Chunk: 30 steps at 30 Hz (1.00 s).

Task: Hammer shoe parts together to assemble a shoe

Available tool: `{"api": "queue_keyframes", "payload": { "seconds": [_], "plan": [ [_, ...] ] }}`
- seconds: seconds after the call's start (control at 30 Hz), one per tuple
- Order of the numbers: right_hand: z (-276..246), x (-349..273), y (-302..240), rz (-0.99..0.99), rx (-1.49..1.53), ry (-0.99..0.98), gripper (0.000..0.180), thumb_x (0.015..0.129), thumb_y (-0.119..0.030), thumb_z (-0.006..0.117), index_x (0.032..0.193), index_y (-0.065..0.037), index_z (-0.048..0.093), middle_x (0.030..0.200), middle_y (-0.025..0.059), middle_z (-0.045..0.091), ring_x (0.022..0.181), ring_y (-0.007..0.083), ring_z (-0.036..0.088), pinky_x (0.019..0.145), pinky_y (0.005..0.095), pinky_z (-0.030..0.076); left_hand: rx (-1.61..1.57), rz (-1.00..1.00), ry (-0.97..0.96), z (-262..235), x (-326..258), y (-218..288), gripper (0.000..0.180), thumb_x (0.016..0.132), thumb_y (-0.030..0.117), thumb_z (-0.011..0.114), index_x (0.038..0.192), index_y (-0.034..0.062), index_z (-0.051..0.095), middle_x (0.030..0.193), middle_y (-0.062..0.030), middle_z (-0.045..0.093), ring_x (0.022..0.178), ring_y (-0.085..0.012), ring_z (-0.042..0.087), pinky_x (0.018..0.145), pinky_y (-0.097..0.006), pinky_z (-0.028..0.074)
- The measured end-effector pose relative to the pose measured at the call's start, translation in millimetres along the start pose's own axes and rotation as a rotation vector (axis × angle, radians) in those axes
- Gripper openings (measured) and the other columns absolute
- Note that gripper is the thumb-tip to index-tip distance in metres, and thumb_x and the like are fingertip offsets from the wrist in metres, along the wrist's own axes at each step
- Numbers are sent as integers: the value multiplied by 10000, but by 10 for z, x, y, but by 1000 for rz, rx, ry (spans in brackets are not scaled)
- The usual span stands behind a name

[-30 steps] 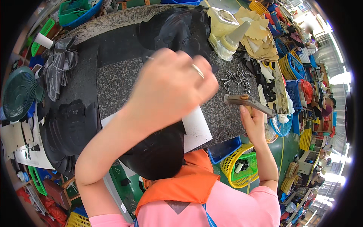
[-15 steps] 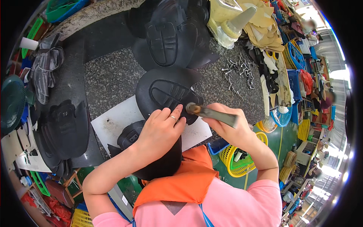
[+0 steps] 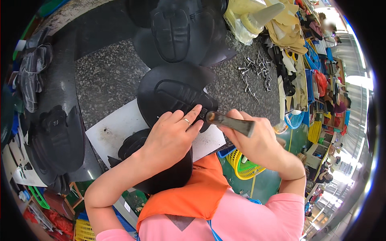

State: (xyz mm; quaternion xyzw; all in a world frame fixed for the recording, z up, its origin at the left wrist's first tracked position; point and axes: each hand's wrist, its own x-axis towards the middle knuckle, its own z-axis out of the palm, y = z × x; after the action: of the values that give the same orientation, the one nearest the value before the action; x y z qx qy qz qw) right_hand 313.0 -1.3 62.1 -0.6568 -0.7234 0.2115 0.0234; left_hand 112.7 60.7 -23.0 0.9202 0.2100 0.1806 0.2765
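Observation:
A black moulded upper piece (image 3: 161, 86) with raised lines lies in front of me, partly over a white board (image 3: 108, 130). My left hand (image 3: 171, 132), with a ring on one finger, rests on its near edge, index finger and thumb apart beside a narrow tab. A small square mark (image 3: 204, 113) shows on that tab. My right hand (image 3: 257, 138) is closed around a hammer (image 3: 231, 121); its round face is at the tab's right side, and the handle is hidden in my grip. Below my left forearm sit more black pieces (image 3: 171, 172).
Stacked black pieces (image 3: 171, 36) lie at the far side, others (image 3: 58, 140) at the left near a tied dark bundle (image 3: 30, 76). Small metal bits (image 3: 257, 72) are scattered on the speckled slab (image 3: 108, 76). A glue container (image 3: 241, 24) stands far right; a yellow basket (image 3: 241, 170) is below the table edge.
The hammer has shifted slightly right on the tab, uncovering the small square mark. My left hand stays on the piece. The whole view has shifted a little.

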Motion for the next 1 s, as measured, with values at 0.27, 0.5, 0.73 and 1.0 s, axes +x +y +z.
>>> {"api": "queue_keyframes", "payload": {
  "seconds": [0.27,0.5,0.73,1.0],
  "plan": [
    [-292,384,-308,-185,-439,-229,121,766,-108,605,833,-20,555,692,123,634,594,258,665,492,348,523,-40,49,-73,-82,24,-28,277,752,51,600,1018,-6,652,1245,-149,581,780,-218,526,712,-327,443],
    [183,-276,439,-110,60,173,259,810,-211,672,1019,-74,605,784,79,638,654,288,652,550,355,513,-79,-23,55,-543,-10,21,439,683,-72,617,1112,21,624,1328,-115,532,976,-286,532,846,-358,451],
    [256,-500,539,-74,40,346,347,736,-123,710,1057,-59,595,799,94,580,686,289,598,600,358,476,134,-578,5,-716,99,-591,605,762,274,717,1269,2,530,1234,-183,548,1086,-318,526,951,-386,411],
    [559,-358,920,-232,-96,325,334,715,-160,699,1027,-94,603,859,66,531,801,251,555,709,376,452,-472,-620,60,-573,185,-876,559,745,151,724,1237,-33,530,1017,-128,641,954,-213,615,868,-316,463]
  ]
}}
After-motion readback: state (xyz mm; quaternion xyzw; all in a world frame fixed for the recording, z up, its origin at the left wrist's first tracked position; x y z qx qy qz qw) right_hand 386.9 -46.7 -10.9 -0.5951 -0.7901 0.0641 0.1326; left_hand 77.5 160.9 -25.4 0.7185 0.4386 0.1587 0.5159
